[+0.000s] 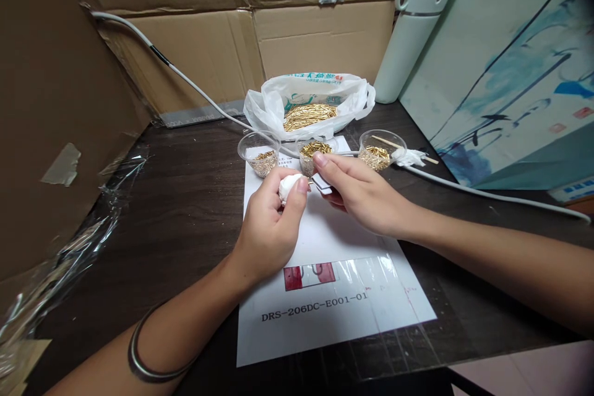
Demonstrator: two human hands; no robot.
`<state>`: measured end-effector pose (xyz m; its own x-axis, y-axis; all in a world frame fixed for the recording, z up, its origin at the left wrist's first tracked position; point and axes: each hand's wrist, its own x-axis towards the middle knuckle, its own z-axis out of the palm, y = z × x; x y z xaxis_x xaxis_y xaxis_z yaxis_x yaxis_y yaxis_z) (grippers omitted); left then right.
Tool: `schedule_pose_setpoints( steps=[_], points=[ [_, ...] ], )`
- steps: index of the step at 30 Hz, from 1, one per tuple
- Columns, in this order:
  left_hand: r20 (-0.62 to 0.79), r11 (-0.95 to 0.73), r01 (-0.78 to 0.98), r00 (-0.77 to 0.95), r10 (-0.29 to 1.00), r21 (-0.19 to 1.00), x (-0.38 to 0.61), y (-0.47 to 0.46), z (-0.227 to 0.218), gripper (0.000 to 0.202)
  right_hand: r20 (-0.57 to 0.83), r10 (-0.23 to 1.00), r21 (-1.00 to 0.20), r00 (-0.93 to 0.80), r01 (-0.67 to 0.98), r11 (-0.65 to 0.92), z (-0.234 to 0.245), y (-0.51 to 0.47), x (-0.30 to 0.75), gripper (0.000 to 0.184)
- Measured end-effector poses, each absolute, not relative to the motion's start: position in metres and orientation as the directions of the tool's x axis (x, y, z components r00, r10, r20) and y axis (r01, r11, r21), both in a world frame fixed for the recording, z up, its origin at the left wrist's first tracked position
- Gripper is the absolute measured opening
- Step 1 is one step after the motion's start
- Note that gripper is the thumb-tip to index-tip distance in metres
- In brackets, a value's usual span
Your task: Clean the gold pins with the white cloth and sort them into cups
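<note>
My left hand [271,219] is closed around a small white wad [288,185], thumb and forefinger pinched at its tip. My right hand [362,192] meets it from the right, fingers closed on a small flat white piece [321,181]. Both hands hover over a white printed sheet [334,297] on the dark table. Just beyond the fingers stand three clear plastic cups of small gold pins: left cup [260,153], middle cup [315,151], right cup [381,150].
A white plastic bag [309,102] of gold pins lies behind the cups. A white cable [487,195] crosses the table. A pale bottle [408,37] stands at the back right. Cardboard walls [208,43] close the left and back; crumpled clear film [69,247] lies left.
</note>
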<state>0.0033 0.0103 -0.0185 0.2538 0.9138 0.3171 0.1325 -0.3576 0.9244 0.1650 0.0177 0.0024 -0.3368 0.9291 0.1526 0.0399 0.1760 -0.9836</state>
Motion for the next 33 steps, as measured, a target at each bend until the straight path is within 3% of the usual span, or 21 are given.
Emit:
schedule_pose_setpoints(
  steps=[7,13,22,33],
  points=[
    [0.322,-0.363,0.159,0.237,0.917,0.918,0.0037,0.0115,-0.0185,0.020,0.142,0.910,-0.986,-0.389,0.023,0.163,0.0039,0.0156,0.1646,0.036],
    [0.313,-0.347,0.184,0.190,0.930,0.919,0.0040,0.0115,-0.0170,0.019,0.052,0.911,-0.985,-0.410,0.132,0.115,0.0081,0.0115,0.1690,0.026],
    [0.265,-0.286,0.158,0.138,0.954,0.945,0.0035,0.0141,-0.0201,0.022,0.203,0.925,-0.966,-0.322,0.087,0.242,0.0058,0.0182,0.1678,0.020],
    [0.276,-0.306,0.150,0.188,0.942,0.940,0.0042,0.0125,-0.0189,0.021,0.194,0.927,-0.971,-0.320,0.068,0.227,0.0082,0.0164,0.1682,0.020]
  ],
)
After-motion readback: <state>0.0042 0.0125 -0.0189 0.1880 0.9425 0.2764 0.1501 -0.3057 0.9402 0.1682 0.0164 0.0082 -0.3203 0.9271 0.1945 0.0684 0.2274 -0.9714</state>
